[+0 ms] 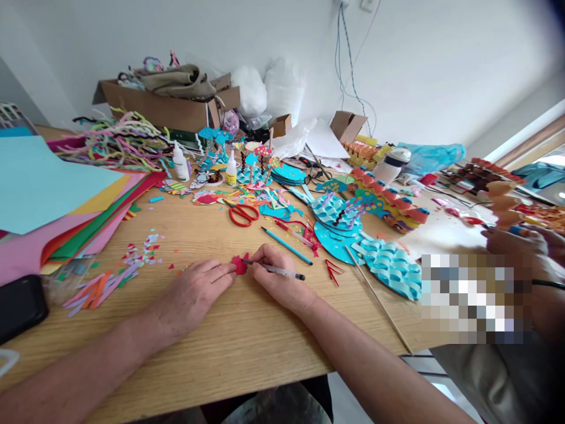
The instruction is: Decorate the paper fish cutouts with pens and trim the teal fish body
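A small red paper cutout [239, 265] lies on the wooden table in front of me. My left hand [196, 291] rests beside it, its fingers together and their tips holding the cutout's left edge down. A clear-barrelled pen [282, 271] is pinched in my right hand [278, 277], its tip touching the cutout's upper right side. Behind my right hand lies a blue pen [286, 245]. Red-handled scissors [243, 215] lie farther back. Folded red paper strips [334, 271] are to the right.
Coloured paper sheets [57, 188] and a black phone [22, 307] are at left, near paper scraps [143, 250]. Glue bottles [180, 162] stand at the back. Woven blue paper fish [392, 265] and a wooden stick [379, 300] lie right. Another person's hand [514, 242] is at far right.
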Motion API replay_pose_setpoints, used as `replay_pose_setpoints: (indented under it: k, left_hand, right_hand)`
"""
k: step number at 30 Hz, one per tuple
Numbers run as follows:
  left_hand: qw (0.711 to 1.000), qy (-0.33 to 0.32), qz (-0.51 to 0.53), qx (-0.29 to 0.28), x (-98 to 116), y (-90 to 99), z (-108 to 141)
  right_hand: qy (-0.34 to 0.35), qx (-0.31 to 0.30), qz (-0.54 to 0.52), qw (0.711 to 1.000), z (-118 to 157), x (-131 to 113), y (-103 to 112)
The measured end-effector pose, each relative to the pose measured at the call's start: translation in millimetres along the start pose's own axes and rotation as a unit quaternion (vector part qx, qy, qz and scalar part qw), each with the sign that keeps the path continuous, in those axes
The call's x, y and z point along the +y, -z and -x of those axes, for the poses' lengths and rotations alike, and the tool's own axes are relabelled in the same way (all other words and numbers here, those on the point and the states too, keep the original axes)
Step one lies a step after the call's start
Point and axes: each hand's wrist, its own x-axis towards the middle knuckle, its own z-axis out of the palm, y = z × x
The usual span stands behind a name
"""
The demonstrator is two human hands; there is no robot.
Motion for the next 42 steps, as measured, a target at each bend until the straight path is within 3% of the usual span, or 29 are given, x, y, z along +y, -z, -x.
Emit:
replay_pose_setpoints:
  k: [16,24,29,42]
  left_hand:
    - [1.0,0.004,0.005,-0.011,-0.5,1.1,-0.7]
    - [1.0,0.004,0.027,-0.013,-1.8,-1.3,1.4]
    - [0.999,0.017,0.024,-0.014,-1.0,-0.5,2.2]
    - [0.997,0.043,0.054,-0.024,-0.2,4.1,-0.4]
  right_hand:
    - [-0.012,0.025,0.037,0.999,-1.7,1.8,0.0]
    - [-0.028,0.045,-0.025,0.998,1.2,-11.2,5.1]
    - [-0.034,0.001,-0.063,0.997,3.1,-19.8,2.0]
    - [0.0,-0.026,0.04,0.999,4.1,-9.0,-6.5]
